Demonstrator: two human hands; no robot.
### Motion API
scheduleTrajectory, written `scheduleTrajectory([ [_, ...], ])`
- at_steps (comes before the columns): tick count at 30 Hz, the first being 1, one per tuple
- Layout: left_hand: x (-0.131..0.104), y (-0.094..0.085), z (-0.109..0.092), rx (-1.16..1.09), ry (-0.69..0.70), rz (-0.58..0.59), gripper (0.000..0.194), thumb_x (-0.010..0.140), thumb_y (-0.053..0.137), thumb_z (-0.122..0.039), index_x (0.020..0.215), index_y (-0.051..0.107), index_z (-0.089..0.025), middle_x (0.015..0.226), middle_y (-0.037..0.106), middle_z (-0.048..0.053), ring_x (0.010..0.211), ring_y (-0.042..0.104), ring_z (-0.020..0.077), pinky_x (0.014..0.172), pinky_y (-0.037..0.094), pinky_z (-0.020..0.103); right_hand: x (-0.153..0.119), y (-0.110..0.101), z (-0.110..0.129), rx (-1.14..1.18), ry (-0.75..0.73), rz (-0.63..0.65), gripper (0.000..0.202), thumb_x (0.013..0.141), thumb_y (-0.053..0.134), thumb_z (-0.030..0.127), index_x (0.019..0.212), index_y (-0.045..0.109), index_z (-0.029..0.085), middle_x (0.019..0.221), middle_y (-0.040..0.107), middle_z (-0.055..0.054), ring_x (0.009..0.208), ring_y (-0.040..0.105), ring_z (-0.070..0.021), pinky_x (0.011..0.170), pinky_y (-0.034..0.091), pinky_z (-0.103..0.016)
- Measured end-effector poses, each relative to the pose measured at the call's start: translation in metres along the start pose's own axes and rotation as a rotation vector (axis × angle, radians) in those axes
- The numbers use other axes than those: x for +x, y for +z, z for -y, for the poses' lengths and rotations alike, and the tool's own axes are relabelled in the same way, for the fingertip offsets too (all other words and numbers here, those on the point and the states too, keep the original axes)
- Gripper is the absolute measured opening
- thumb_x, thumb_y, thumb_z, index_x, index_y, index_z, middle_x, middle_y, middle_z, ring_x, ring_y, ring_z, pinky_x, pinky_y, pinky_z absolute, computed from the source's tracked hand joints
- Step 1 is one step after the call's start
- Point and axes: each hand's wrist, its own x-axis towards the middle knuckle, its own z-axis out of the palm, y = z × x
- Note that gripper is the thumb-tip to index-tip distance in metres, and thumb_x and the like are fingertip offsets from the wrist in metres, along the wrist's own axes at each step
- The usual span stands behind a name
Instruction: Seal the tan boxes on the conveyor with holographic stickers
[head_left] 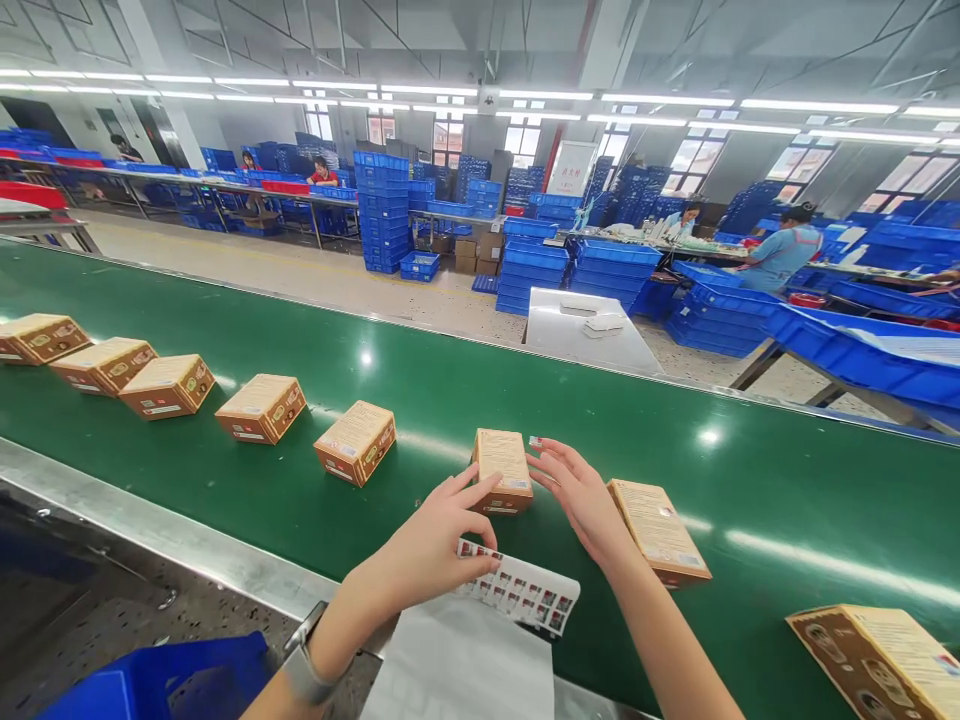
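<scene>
A sheet of small stickers [536, 592] with a white backing is pinched between the thumb and fingers of my left hand [442, 535]. The outstretched index finger of that hand reaches onto the top of a brown and cream box [504, 462]. To the right of this box is my right hand [574, 490], with its fingers stretched toward the box's edge. A small sticker [535, 441] clings to one of its fingertips. Partly behind my right wrist sits another box [660, 525] bearing a small sticker on its top.
The boxes stand on a green conveyor belt [420, 370]. Several more, such as this box [356, 440], line up on the left, and another box [877, 660] lies at lower right. Beyond the belt are stacked blue crates [382, 210] and seated people [784, 250].
</scene>
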Motion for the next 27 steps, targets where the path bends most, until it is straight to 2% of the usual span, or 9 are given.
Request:
scheduleTrajectory([
  [5,0.01,0.013,0.005,0.008,0.016,0.02,0.005,0.081,0.072,-0.02,0.078,0.073,-0.023,0.159,0.036,-0.002,0.151,0.024,0.0287,0.117,0.032,0.049,0.019,0.002,-0.009,-0.03,0.035,-0.05,0.041,0.067,0.078,0.052,0.09,0.072,0.018,0.1,0.075,-0.009,0.098,0.07,-0.0253,0.09,0.054,-0.038],
  [8,0.013,0.018,0.005,0.012,0.041,0.01,0.007,0.081,0.072,-0.019,0.076,0.073,-0.023,0.159,0.037,-0.004,0.15,0.026,0.0278,0.116,0.034,0.047,0.019,0.002,-0.011,-0.094,0.043,-0.095,0.044,0.066,0.076,0.054,0.089,0.072,0.016,0.093,0.076,-0.009,0.09,0.07,-0.0256,0.083,0.055,-0.037],
  [12,0.015,0.024,0.003,-0.016,0.068,0.013,0.006,0.08,0.072,-0.019,0.076,0.074,-0.024,0.159,0.036,-0.005,0.15,0.026,0.0277,0.116,0.035,0.046,0.014,0.002,-0.013,-0.226,0.015,-0.172,0.047,0.067,0.069,0.057,0.09,0.07,0.016,0.093,0.075,-0.012,0.086,0.07,-0.027,0.075,0.055,-0.038],
  [17,0.022,0.031,0.002,-0.029,0.102,0.027,0.005,0.079,0.073,-0.02,0.075,0.074,-0.023,0.158,0.038,-0.003,0.15,0.027,0.0283,0.115,0.036,0.045,0.009,-0.005,-0.011,-0.469,-0.094,-0.28,0.04,0.07,0.066,0.054,0.089,0.064,0.019,0.104,0.071,-0.013,0.091,0.068,-0.0269,0.081,0.053,-0.038],
  [21,0.025,0.037,-0.003,-0.049,0.137,0.045,0.004,0.079,0.074,-0.02,0.076,0.075,-0.023,0.157,0.041,-0.001,0.149,0.028,0.0293,0.115,0.035,0.044,0.017,-0.019,0.0,-0.617,-0.125,-0.328,0.051,0.073,0.064,0.05,0.112,0.058,0.017,0.103,0.069,-0.012,0.071,0.067,-0.0234,0.073,0.052,-0.04],
  [23,0.023,0.036,-0.008,-0.064,0.127,0.006,0.003,0.08,0.074,-0.021,0.078,0.076,-0.023,0.153,0.047,0.0,0.141,0.042,0.029,0.111,0.038,0.04,0.013,-0.023,0.012,-0.661,-0.151,-0.335,0.051,0.075,0.062,0.044,0.117,0.056,0.017,0.108,0.069,-0.013,0.071,0.067,-0.0231,0.074,0.052,-0.041],
  [24,0.021,0.035,-0.011,-0.07,0.106,-0.021,0.002,0.081,0.074,-0.022,0.08,0.076,-0.023,0.147,0.054,0.002,0.131,0.053,0.0272,0.105,0.042,0.037,0.006,-0.024,0.018,-0.688,-0.189,-0.314,0.044,0.078,0.059,0.042,0.114,0.057,0.017,0.109,0.069,-0.013,0.076,0.067,-0.0238,0.077,0.052,-0.041],
  [26,0.015,0.03,-0.017,-0.068,0.026,-0.068,0.006,0.084,0.071,-0.027,0.085,0.076,-0.024,0.117,0.072,0.002,0.1,0.067,0.021,0.085,0.048,0.03,-0.018,-0.02,0.032,-0.754,-0.298,-0.18,0.03,0.086,0.052,0.039,0.107,0.061,0.019,0.111,0.069,-0.011,0.09,0.068,-0.0248,0.083,0.052,-0.039],
  [27,0.011,0.026,-0.02,-0.07,-0.022,-0.084,0.009,0.086,0.069,-0.029,0.087,0.076,-0.024,0.099,0.075,0.001,0.085,0.067,0.0181,0.076,0.047,0.028,-0.033,-0.017,0.038,-0.79,-0.358,-0.064,0.027,0.091,0.049,0.039,0.106,0.063,0.021,0.11,0.07,-0.01,0.095,0.067,-0.0245,0.085,0.052,-0.038],
])
